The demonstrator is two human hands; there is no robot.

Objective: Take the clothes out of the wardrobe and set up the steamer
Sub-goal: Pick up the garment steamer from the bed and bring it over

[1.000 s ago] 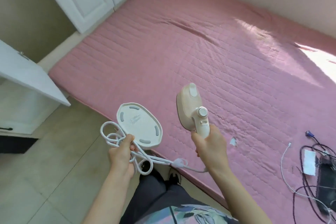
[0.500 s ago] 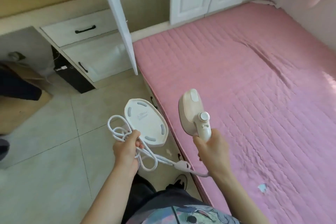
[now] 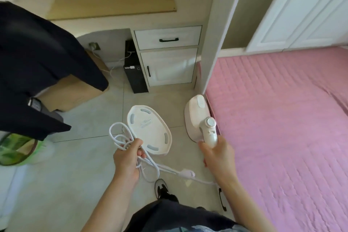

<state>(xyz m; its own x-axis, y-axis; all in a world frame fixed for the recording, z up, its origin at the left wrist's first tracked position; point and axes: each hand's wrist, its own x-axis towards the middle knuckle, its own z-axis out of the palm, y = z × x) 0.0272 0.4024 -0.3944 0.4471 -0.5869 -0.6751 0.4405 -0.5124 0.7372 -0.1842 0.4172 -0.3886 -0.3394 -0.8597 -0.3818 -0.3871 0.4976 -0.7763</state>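
My right hand (image 3: 218,153) grips the handle of a cream handheld steamer (image 3: 199,118), held upright over the floor beside the bed edge. My left hand (image 3: 128,158) is closed on a coil of white power cord (image 3: 122,135) together with the steamer's white oval base plate (image 3: 148,130), whose underside faces me. The cord runs from the coil past a small white plug piece (image 3: 186,173) toward my right wrist. A dark garment (image 3: 37,58) hangs at the left over a wooden chair.
A pink quilted bed (image 3: 282,118) fills the right. An open white wardrobe door (image 3: 216,30) stands at the bed's corner. White desk drawers (image 3: 167,56), a black computer tower (image 3: 134,69) and a green bin (image 3: 17,149) lie ahead and left on the tiled floor.
My view has swung left from the bed to the desk and floor. Both hands keep the same hold on the steamer, base plate and cord.
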